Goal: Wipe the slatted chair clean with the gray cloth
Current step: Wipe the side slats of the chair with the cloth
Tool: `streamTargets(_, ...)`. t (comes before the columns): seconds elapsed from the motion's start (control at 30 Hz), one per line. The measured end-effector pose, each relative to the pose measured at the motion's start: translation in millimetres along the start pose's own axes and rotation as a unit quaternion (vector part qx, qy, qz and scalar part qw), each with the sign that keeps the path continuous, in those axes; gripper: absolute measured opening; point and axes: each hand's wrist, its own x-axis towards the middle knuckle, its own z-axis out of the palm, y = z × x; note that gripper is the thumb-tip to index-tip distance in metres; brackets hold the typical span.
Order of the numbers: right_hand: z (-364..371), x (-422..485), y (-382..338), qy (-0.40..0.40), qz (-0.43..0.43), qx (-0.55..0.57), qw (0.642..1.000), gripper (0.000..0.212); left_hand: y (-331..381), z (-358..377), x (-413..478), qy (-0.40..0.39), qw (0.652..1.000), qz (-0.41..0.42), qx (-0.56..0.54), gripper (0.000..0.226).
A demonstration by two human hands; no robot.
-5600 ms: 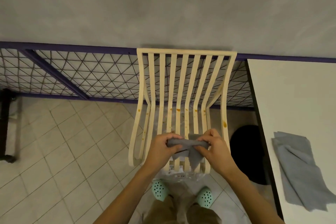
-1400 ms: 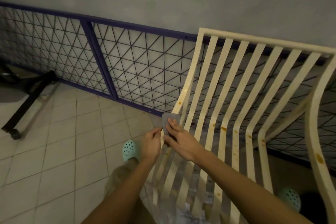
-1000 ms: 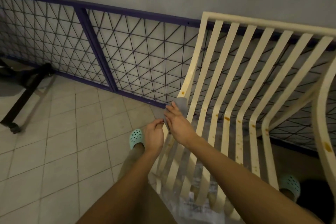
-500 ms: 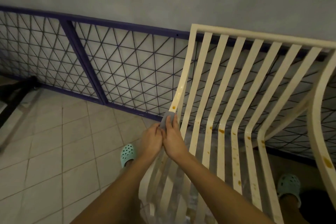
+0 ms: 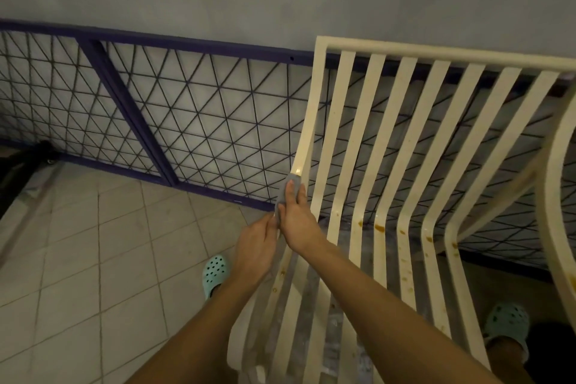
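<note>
So far, little of the job looks done. The gray cloth (image 5: pixel 284 196) sits on the outermost left rail of the slatted chair (image 5: pixel 378 140), just where the back bends down toward the seat. The right hand (image 5: pixel 296 220) lies over the cloth with its fingers (image 5: pixel 291 188) nearly straight along the rail, pressing the fabric against it. Whether the thumb hooks behind the rail I cannot tell.

The left hand (image 5: pixel 255 246) is close under the right, touching it. Its back faces the camera and its fingertips reach toward the cloth's lower edge. Whether it pinches the cloth, steadies the rail or holds nothing is hidden.

Just above the cloth the rail shows a small gleam and no spots, so that short stretch is probably wiped.

The rest seems untouched. Orange-brown stains (image 5: pixel 379 227) dot several slats around the bend, and more run down the seat slats nearer the person. A few specks mark the seat slat beside the left wrist, and one blotch sits at the far right edge of the frame.

By my reading, most of the back, the whole seat and the right side are left to clean, slat by slat.
</note>
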Motion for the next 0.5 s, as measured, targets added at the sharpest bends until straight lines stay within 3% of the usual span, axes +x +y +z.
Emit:
streamTargets(0.3,30.1,-49.6,-11.6,-0.005,0.004,0.068,0.998,0.067,-6.6,-8.6,-17.8,0.062,0.992,-0.043,-0.106,0.040)
streamTargets(0.5,62.5,-85.7,-24.1,0.010,0.038,0.224,0.974,0.065,-30.9,-10.0,-68.7,0.070,0.989,-0.064,-0.114,0.040)
